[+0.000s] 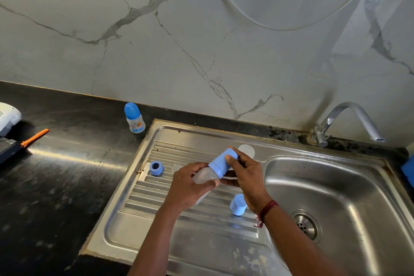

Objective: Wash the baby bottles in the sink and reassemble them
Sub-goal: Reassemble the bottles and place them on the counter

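Note:
Over the ribbed drainboard [156, 199], my left hand [190, 188] grips the clear body of a baby bottle [207, 175]. My right hand [244, 172] holds that bottle's blue cap [221, 160] with thumb and fingers. A loose blue collar ring [156, 167] lies on the drainboard to the left, with a clear teat [177, 167] beside it. A second blue cap [238, 205] lies below my right wrist. Another clear bottle body [246, 150] lies behind my right hand, mostly hidden. An assembled bottle [134, 120] with a blue cap stands on the black counter by the wall.
The steel sink basin [331, 186] with its drain [305, 224] is on the right, under a chrome tap [349, 121]. The black counter [56, 175] on the left holds an orange-handled tool [34, 138] and a white object [7, 116] at the edge.

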Demonstrator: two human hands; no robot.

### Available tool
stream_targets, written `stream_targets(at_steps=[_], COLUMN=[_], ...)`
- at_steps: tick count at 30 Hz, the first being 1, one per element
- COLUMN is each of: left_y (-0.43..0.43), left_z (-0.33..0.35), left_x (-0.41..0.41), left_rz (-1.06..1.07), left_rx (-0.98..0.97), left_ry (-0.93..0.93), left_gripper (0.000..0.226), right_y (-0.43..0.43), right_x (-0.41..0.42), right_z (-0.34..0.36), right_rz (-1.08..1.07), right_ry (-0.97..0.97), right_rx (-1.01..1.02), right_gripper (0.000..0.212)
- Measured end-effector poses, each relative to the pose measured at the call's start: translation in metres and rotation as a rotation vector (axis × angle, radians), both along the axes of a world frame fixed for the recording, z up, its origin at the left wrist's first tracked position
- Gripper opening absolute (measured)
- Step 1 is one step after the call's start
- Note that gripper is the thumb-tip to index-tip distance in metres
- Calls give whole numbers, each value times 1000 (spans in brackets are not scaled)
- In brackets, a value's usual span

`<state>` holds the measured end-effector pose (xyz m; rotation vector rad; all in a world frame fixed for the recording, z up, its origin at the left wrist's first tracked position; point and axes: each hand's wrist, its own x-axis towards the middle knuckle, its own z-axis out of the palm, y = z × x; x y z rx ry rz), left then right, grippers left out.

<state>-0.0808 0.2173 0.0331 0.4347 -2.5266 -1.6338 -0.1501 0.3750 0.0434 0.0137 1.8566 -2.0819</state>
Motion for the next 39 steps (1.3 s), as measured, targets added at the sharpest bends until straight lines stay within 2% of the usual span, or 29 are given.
stream_targets(at_steps=[3,6,10,14,16,18,20,22,25,29,32,35,39], left_y=[4,7,12,14,11,4,-6,-14,-26,-48,-67,-91,-127], left_z=[-2,0,-1,-2,-1,0,2,3,1,-4,-7,-5,-5], left_x=[-1,-2,-3,-5,-8,-8,-3,3,14,26,34,41,43], left_rz=[20,28,63,84,99,119,155,179,196,238,283,348,448], left_rx=[24,25,41,45,58,69,73,36,-47,-108,-58,76,225], left_ry=[24,49,52,63,67,84,122,166,206,233,200,138,142], left_gripper=[56,53,39,42,43,46,53,57,59,65,74,85,86], right_y=[1,1,-2,-6,-10,-16,-24,-31,-45,-72,-100,-132,-174], right_x=[-2,-3,-5,-9,-11,-8,-1,9,21,26,28,26,11], right_z=[3,5,7,13,17,18,15,12,4,1,0,-2,-3], right_rz=[14,12,-15,18,61,114,157,224,349,419,410,394,359], right_ry=[11,25,60,114,169,197,116,34,34,54,81,140,215], right_rx=[-1,3,34,80,109,135,91,71,140,160,181,237,300], right_gripper=[32,32,29,25,35,61,73,64,43,51,57,59,60])
